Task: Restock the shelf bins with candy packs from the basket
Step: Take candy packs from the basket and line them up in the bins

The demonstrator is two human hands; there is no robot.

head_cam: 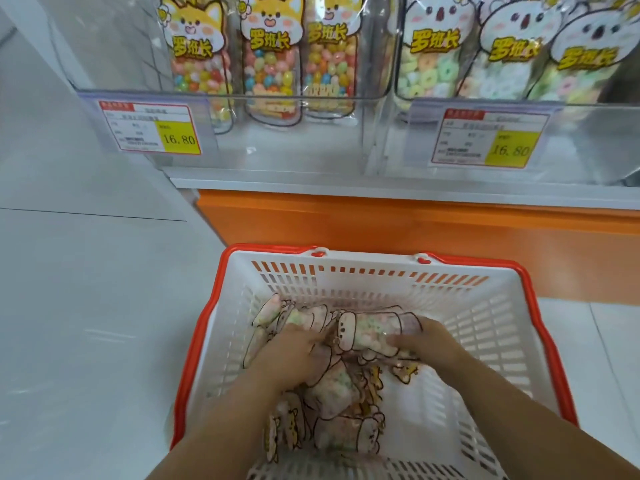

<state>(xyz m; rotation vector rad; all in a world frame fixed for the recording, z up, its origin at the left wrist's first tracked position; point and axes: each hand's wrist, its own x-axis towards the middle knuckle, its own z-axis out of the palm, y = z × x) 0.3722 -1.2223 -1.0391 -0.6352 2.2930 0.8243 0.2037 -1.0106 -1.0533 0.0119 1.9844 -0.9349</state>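
now the right hand (427,341) grips a pack (367,334) beside it in the basket (485,299); the left hand (294,351) digs into packs (332,393) under it, hold unclear. slick wrap could slip on the lift to the bins (294,147) above.

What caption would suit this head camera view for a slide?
Left hand and right hand dig into a basket of candy packs, below clear shelf bins partly stocked.
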